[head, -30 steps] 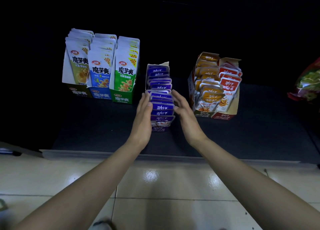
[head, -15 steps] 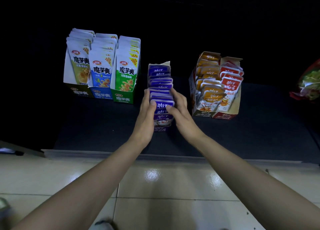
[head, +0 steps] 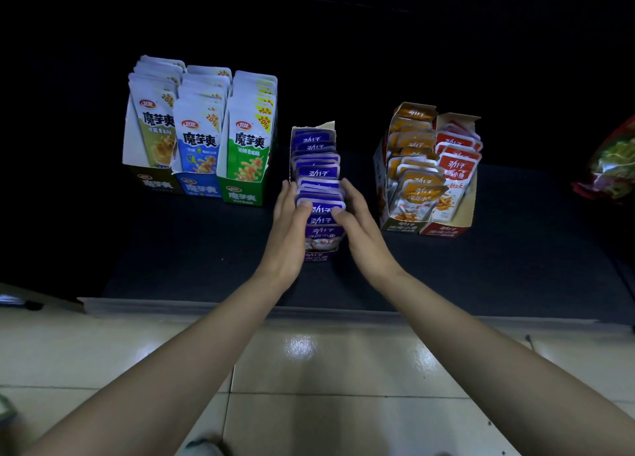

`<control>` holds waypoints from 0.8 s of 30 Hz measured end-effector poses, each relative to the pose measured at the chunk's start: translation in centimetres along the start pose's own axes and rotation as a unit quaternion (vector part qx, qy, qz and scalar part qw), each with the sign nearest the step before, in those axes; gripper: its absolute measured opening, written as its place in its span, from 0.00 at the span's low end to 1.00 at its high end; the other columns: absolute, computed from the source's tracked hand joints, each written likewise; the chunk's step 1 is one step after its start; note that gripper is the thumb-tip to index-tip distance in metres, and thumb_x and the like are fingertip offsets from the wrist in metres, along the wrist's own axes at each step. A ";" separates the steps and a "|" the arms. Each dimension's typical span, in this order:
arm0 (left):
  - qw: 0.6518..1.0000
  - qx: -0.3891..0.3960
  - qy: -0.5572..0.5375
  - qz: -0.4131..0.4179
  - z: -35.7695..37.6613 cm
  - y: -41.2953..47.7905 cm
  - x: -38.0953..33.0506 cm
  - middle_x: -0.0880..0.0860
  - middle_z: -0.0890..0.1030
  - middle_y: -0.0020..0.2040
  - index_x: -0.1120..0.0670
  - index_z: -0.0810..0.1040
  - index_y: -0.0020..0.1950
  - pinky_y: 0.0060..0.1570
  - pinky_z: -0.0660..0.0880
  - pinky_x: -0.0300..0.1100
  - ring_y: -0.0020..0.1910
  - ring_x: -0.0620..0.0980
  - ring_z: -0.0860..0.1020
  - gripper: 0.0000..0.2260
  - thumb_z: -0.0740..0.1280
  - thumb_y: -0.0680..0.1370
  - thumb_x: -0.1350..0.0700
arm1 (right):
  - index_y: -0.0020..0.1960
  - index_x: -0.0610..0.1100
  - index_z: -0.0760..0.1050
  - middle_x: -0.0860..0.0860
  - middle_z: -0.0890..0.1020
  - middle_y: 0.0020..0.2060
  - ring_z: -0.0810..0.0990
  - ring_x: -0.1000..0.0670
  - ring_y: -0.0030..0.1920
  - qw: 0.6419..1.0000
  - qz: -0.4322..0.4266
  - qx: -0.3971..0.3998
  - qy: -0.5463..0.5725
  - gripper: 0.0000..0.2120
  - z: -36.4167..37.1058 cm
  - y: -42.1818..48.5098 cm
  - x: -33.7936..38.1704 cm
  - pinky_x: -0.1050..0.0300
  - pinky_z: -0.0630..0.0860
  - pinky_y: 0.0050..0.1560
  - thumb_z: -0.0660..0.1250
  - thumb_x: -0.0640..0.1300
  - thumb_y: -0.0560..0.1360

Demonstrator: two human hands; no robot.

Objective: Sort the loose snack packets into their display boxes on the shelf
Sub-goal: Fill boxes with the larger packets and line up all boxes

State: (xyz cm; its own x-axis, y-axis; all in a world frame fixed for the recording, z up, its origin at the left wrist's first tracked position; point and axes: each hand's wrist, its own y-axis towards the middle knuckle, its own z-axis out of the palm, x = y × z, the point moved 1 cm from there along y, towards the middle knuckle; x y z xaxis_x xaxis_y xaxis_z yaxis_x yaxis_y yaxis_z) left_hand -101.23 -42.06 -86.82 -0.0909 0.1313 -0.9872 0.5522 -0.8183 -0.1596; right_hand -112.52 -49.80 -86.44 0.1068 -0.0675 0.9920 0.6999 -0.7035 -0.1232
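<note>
- Looking down through the head view, the only one given: both hands meet at the purple packets (head: pixel 318 173). These stand in a row in the purple box (head: pixel 319 257) at the centre of the frame, on the dark shelf (head: pixel 178 249).
- Progress, as I judge it: every packet in view stands in a box, so the sorting looks nearly done.
- Three tall boxes (head: pixel 199 139) at upper left are full and even. The orange box (head: pixel 409 166) and red box (head: pixel 455 166), right of centre, are filled, though their front packets lean a little.
- What seems left is squaring up the purple row, whose packets sit unevenly, some shifted sideways. The hands appear to be at that step.
- Left hand (head: pixel 288 228): the fingers (head: pixel 286 194) are straight and flat against the left side of the row, with the thumb laid on a front packet's face. It grips nothing.
- Right hand (head: pixel 364 235): the fingers (head: pixel 351 191) are likewise extended along the right side, with the thumb touching the same packet face. The front of the row therefore lies between the two palms, touching both.
- A red-and-green bag (head: pixel 615 166) lies at the right edge, well apart from the boxes. Whether it belongs to the task I cannot tell.
</note>
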 end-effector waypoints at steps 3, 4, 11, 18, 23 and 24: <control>1.000 -0.003 -0.017 0.002 -0.2 0.2 0.1 0.43 0.54 0.79 0.46 0.53 0.79 0.58 0.67 0.27 0.72 0.38 0.60 0.26 0.56 0.82 0.45 | 0.76 0.50 0.57 0.58 0.70 0.67 0.72 0.63 0.65 0.999 -0.032 -0.003 -0.004 0.25 0.0 -0.3 0.2 0.64 0.73 0.59 0.58 0.40 0.82; 1.000 -0.004 -0.020 0.007 -0.3 0.3 0.2 0.43 0.54 0.79 0.44 0.53 0.79 0.65 0.66 0.34 0.73 0.39 0.60 0.29 0.57 0.80 0.41 | 0.76 0.48 0.57 0.57 0.69 0.68 0.71 0.63 0.67 0.999 -0.046 0.000 -0.013 0.25 0.0 -0.4 0.3 0.64 0.72 0.61 0.58 0.38 0.82; 0.999 0.021 -0.037 0.010 -0.1 -0.1 0.4 0.43 0.53 0.79 0.42 0.48 0.79 0.68 0.68 0.42 0.74 0.41 0.62 0.34 0.56 0.76 0.37 | 0.79 0.52 0.53 0.53 0.62 0.75 0.65 0.57 0.73 0.999 -0.045 0.001 -0.026 0.28 1.0 -0.3 -0.2 0.53 0.67 0.72 0.57 0.49 0.80; 1.000 0.011 -0.025 0.003 -0.2 -0.2 0.4 0.41 0.47 0.79 0.46 0.48 0.79 0.65 0.58 0.26 0.74 0.34 0.50 0.34 0.53 0.75 0.40 | 0.79 0.56 0.51 0.59 0.54 0.77 0.57 0.60 0.75 0.999 -0.028 0.016 -0.026 0.29 1.0 -0.4 -0.5 0.54 0.63 0.74 0.56 0.51 0.79; 0.999 -0.010 0.033 0.040 -0.4 -0.2 0.1 0.43 0.49 0.79 0.42 0.51 0.78 0.62 0.59 0.24 0.74 0.33 0.52 0.23 0.52 0.84 0.46 | 0.76 0.55 0.59 0.57 0.56 0.77 0.57 0.60 0.75 0.998 -0.048 0.012 -0.041 0.23 0.8 -0.2 -0.2 0.55 0.64 0.73 0.55 0.46 0.83; 0.998 -0.005 0.043 0.046 -0.4 -0.3 0.0 0.43 0.50 0.79 0.42 0.54 0.78 0.57 0.59 0.20 0.73 0.32 0.53 0.21 0.51 0.85 0.48 | 0.76 0.54 0.59 0.57 0.56 0.77 0.57 0.60 0.75 0.998 -0.053 0.015 -0.041 0.22 0.7 -0.2 -0.2 0.57 0.64 0.72 0.54 0.45 0.83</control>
State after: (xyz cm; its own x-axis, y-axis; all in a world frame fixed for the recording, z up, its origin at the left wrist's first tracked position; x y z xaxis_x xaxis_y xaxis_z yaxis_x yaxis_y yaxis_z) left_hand -101.07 -41.56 -86.79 0.0309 0.1036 -0.9941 0.5641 -0.8229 -0.0682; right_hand -112.17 -49.16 -86.65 0.0883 0.0654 0.9939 0.7308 -0.6823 -0.0201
